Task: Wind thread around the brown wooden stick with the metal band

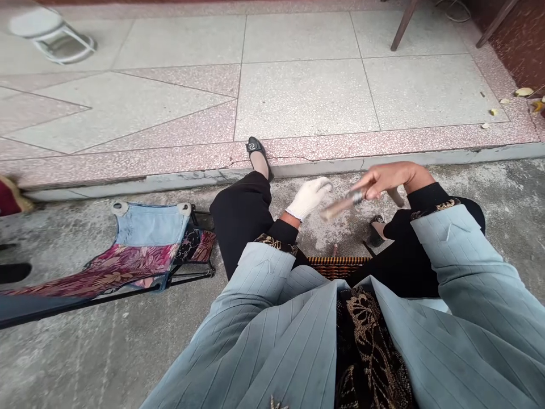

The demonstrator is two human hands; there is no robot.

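Note:
My left hand [310,197], in a white knitted glove, is held out between my knees with its fingers curled in. I cannot make out anything in them. To its right, my bare right hand [389,177] is closed around a tool with a pale wooden handle [336,210] and a silvery metal collar [356,196]. The handle points left and down, its end just below my gloved fingers. The tool is smeared by motion, and its working part is hidden or unclear. Both hands are above the rough concrete ground [317,233].
Below my lap shows a woven seat edge [338,264]. A folding recliner [140,250] with denim and floral cloth stands at left. Ahead, a low step [191,177] leads up to a tiled floor [302,96] with a white stool [63,42]. Yellow leaves [523,91] lie far right.

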